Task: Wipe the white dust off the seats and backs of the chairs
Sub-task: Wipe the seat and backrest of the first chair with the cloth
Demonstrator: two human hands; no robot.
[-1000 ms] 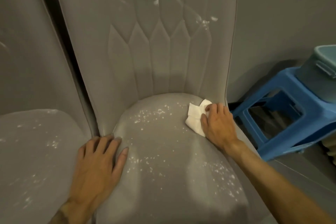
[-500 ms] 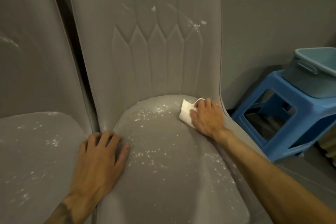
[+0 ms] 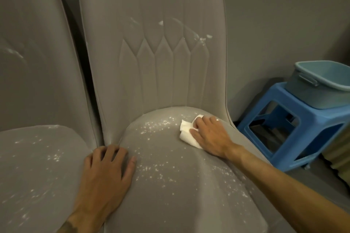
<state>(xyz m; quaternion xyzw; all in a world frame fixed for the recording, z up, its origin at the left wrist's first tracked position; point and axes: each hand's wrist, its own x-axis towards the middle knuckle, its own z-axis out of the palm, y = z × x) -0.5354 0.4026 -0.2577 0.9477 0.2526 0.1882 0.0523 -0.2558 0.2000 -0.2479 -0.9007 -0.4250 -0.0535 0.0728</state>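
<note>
Progress: early going by my read, with the seat of the right chair (image 3: 170, 185) speckled with white dust (image 3: 157, 125) from far edge to near edge, and only the far right corner by the cloth looking cleaner
Cloth: the white cloth (image 3: 186, 131) lies crumpled on that seat's far right part, right at the edge of the thickest dust patch
Right hand: the right hand (image 3: 210, 136) is down on the cloth, fingers bent over it, gripping it and pressing it to the fabric
Left hand: the left hand (image 3: 106, 172) is spread flat and released on the seat's left edge, bracing and holding nothing
Still to do: most of this seat, the smears high on its back, and then the whole left chair (image 3: 34, 166), whose seat is dotted and whose back shows a streak
Count: two chairs, one cloth, two hands at work
Off to the right: one blue stool (image 3: 310, 125) with one tub (image 3: 320, 85) sitting on top, well apart from the wiping
</note>
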